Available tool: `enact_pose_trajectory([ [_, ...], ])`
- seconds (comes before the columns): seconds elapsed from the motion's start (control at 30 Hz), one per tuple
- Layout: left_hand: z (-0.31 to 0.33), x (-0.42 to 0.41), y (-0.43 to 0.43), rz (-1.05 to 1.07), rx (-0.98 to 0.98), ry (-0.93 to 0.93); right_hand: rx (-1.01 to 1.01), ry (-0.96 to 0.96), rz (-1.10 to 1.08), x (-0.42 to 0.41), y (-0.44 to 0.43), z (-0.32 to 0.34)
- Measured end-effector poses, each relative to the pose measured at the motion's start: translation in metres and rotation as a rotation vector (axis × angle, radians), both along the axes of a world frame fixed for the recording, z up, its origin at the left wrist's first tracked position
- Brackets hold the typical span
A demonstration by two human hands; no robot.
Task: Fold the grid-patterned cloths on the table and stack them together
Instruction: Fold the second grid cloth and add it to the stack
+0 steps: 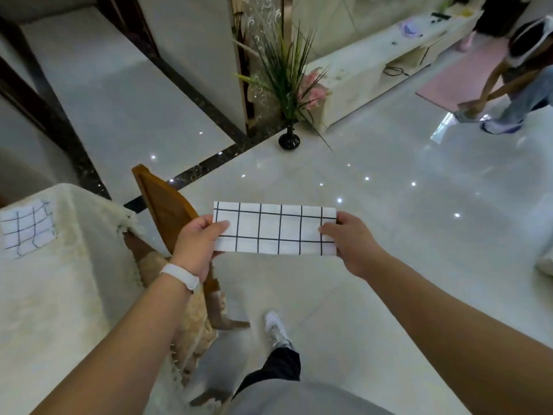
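Tiled floor (389, 205) below | folded grid cloth (275, 229) held level in mid-air | left grip (197, 244) pinches left end | right grip (350, 244) pinches right end | second grid cloth (27, 229) on counter (59, 295), well apart

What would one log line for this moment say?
left hand + right hand: pinch cloth ends, midair | second cloth: on table | stacked: no

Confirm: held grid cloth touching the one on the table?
Apart. Head view: held cloth spans left hand and right hand over the floor; the other cloth lies on the table, far left.
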State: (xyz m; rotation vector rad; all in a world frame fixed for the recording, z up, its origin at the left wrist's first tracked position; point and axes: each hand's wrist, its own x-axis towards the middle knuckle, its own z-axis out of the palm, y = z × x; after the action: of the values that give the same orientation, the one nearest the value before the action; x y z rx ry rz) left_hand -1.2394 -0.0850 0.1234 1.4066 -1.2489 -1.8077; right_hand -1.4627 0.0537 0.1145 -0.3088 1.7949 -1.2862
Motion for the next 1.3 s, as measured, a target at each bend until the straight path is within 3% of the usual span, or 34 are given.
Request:
enact_pose_trajectory([
  [0.43, 0.003, -0.004, -0.162, 0.201, 0.026, 0.056, 0.015, 0.049, 0.212, -0.028, -0.211, 0.013],
  [0.83, -0.019, 0.046, -0.223, 0.540, 0.120, 0.070, 0.066, 0.097, 0.554, -0.002, -0.365, -0.005],
  [1.07, -0.027, 0.040, -0.273, 0.813, 0.172, 0.013, 0.071, 0.046, 0.792, 0.007, -0.485, -0.037],
  [1.3, -0.008, 0.016, -0.317, 1.099, 0.183, -0.015, 0.003, 0.073, 1.085, 0.005, -0.588, -0.024],
])
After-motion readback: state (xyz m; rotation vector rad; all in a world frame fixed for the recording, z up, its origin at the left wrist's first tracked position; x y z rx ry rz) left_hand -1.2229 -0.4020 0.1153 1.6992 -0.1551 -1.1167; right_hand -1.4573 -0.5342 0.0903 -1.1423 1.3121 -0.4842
